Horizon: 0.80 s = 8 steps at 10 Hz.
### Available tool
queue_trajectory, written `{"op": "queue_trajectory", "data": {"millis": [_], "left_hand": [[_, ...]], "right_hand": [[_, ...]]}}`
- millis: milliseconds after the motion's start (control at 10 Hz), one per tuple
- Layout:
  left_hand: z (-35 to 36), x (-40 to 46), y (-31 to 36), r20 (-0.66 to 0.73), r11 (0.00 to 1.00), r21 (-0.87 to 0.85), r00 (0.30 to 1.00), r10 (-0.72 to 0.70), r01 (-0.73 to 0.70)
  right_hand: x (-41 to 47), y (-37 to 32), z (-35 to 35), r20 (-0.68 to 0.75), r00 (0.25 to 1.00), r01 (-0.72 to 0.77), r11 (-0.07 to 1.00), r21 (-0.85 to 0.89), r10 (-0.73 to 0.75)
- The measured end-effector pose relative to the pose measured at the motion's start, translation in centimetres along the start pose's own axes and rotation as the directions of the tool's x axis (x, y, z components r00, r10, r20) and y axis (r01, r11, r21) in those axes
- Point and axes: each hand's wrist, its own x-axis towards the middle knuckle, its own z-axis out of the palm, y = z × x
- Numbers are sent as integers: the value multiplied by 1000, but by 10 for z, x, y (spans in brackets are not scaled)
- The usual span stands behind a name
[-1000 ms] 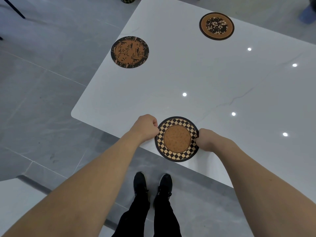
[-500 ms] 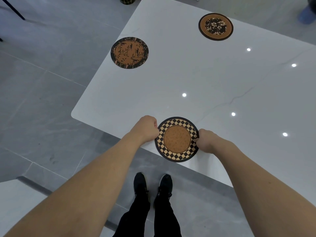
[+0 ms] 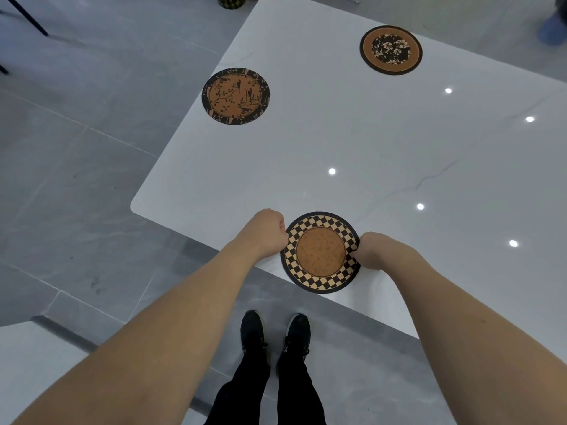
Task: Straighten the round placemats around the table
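A round checkered placemat (image 3: 320, 252) with a cork-brown middle lies at the near edge of the white table (image 3: 383, 167), its front rim slightly over the edge. My left hand (image 3: 264, 232) pinches its left rim and my right hand (image 3: 372, 250) pinches its right rim, both with fingers curled. A floral placemat with a dark border (image 3: 235, 96) rests near the table's left edge. A brown placemat with a dark floral middle (image 3: 391, 50) lies near the far edge.
Grey tiled floor (image 3: 76, 154) surrounds the table. My legs and black shoes (image 3: 274, 335) stand just below the near edge. A dark patterned pot (image 3: 230, 0) sits on the floor at the top, and a thin black leg (image 3: 27, 16) at top left.
The checkered placemat has stayed in place between both hands, with only a tiny shift; the view moved slightly.
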Motion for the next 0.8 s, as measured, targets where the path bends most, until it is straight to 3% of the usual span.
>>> {"op": "queue_trajectory", "data": {"millis": [500,600,700,800], "left_hand": [[-2,3,5,2,996,89,1000,-30,29],[-4,2,9,0,989,137,999,-51,51],[-7,-6,12,-66,971,238,998,2,14],[-11,-16,12,-172,951,301,977,129,-72]], "right_hand": [[23,6,11,-3,995,-102,992,-70,102],[11,10,10,-126,989,-81,997,-6,79],[-10,13,12,-394,919,22,996,89,15],[-27,13,16,-551,828,162,985,66,-99]]}}
